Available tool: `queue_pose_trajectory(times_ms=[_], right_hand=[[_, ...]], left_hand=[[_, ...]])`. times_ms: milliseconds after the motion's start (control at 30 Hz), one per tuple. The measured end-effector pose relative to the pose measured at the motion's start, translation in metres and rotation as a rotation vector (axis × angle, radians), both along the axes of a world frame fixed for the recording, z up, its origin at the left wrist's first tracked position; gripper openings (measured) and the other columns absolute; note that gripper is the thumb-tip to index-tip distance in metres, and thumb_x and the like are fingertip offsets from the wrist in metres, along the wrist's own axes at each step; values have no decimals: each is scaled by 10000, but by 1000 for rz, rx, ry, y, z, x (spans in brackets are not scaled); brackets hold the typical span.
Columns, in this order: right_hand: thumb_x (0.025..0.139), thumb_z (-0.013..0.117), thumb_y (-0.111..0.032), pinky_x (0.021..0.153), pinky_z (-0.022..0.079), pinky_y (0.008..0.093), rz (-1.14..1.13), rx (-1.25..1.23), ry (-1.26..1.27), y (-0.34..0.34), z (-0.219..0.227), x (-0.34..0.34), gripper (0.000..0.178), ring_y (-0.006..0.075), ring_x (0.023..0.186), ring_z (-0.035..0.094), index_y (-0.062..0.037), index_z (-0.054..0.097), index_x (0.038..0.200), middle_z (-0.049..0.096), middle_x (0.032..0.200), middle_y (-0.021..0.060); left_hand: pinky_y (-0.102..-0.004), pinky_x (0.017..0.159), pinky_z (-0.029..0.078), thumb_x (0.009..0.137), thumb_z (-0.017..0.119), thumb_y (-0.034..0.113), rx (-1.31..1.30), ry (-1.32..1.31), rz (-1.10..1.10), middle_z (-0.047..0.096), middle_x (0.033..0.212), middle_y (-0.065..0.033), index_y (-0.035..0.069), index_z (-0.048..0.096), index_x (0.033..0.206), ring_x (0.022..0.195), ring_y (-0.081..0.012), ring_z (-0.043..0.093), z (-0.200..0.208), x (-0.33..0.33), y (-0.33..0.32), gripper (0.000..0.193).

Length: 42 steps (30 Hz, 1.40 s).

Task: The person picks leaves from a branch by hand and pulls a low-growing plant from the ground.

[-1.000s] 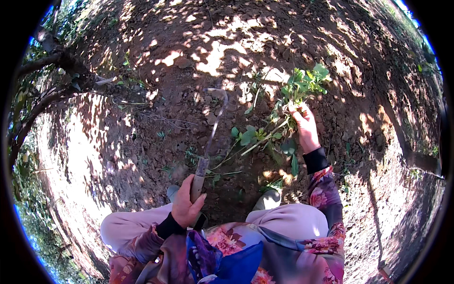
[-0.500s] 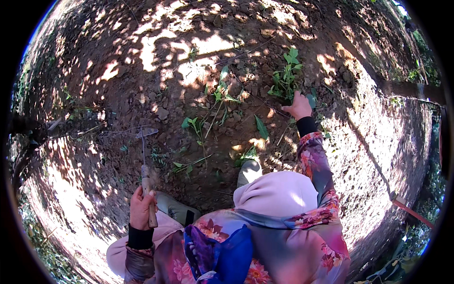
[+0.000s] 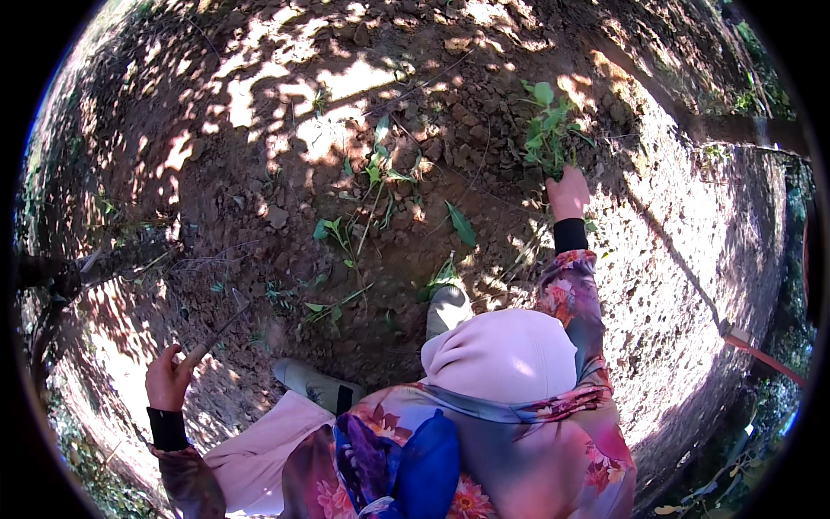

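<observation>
At the lower left my left hand point(image 3: 169, 381) is closed around the wooden handle of a small hand hoe point(image 3: 226, 327). Its thin metal shank slants up and to the right, and its small blade is over the soil. On the right, with the arm stretched forward, my right hand point(image 3: 569, 194) grips the lower stems of a bunch of leafy green weeds point(image 3: 546, 138). Its fingertips are partly hidden by the leaves. Between the hands, loose weeds point(image 3: 353, 242) and a single long leaf point(image 3: 461, 225) lie on the brown soil.
My boots point(image 3: 311, 385) stand on the cloddy soil point(image 3: 415, 311), below the scattered weeds. A dark trunk or post point(image 3: 52, 271) is at the left, another point(image 3: 752, 131) at the right. A reddish pole point(image 3: 765, 357) lies at the lower right. Patches of sunlight cover the ground.
My left hand has swung left with the hand hoe, which now slants instead of pointing straight ahead. My right hand has shifted slightly right, carrying the weeds with it.
</observation>
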State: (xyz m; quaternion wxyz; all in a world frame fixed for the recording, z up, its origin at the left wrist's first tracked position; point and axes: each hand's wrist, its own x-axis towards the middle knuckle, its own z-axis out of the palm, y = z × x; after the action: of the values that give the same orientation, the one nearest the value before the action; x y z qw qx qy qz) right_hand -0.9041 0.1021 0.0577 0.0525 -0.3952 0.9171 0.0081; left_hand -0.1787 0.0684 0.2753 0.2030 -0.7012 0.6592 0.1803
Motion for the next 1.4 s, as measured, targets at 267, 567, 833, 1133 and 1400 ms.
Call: queue_pose_trajectory(times_ms=[267, 567, 833, 1133, 1400], right_hand=[[707, 755, -280, 803, 494, 453, 256, 116, -217, 4, 2, 66, 491, 332, 999, 581, -82, 571, 1117, 561, 1051, 141], [669, 733, -150, 753, 500, 439, 287, -109, -81, 19, -28, 60, 361, 339, 901, 595, -70, 592, 992, 582, 932, 150], [746, 688, -410, 776, 493, 466, -300, 59, 41, 41, -16, -84, 459, 383, 917, 624, -32, 646, 1002, 656, 971, 198], [634, 754, -394, 811, 514, 430, -350, 151, -75, 35, -62, -91, 490, 347, 947, 639, -38, 692, 966, 672, 996, 177], [705, 688, -262, 839, 484, 430, 19, -430, -155, -45, -2, -67, 471, 383, 944, 614, 24, 616, 1072, 645, 990, 235]], left_hand=[[-381, 544, 469, 741, 731, 187, -42, -109, -63, 618, 647, -120, 73, 620, 1121, 593, -270, 619, -2, -6, -7, 412], [-394, 556, 475, 724, 722, 150, -39, -144, -97, 631, 646, -128, 84, 615, 1106, 612, -297, 638, 1, -26, -7, 402], [-364, 520, 462, 753, 724, 188, -103, -71, -146, 619, 596, -119, 65, 625, 1094, 552, -267, 626, -6, -9, -9, 375], [-387, 556, 479, 682, 733, 124, -109, -95, -51, 640, 696, -133, 62, 631, 1079, 633, -283, 637, -8, -3, 5, 415], [-384, 538, 469, 727, 727, 159, -128, -63, 79, 623, 662, -138, 70, 655, 1016, 603, -292, 626, -3, -10, 12, 311]])
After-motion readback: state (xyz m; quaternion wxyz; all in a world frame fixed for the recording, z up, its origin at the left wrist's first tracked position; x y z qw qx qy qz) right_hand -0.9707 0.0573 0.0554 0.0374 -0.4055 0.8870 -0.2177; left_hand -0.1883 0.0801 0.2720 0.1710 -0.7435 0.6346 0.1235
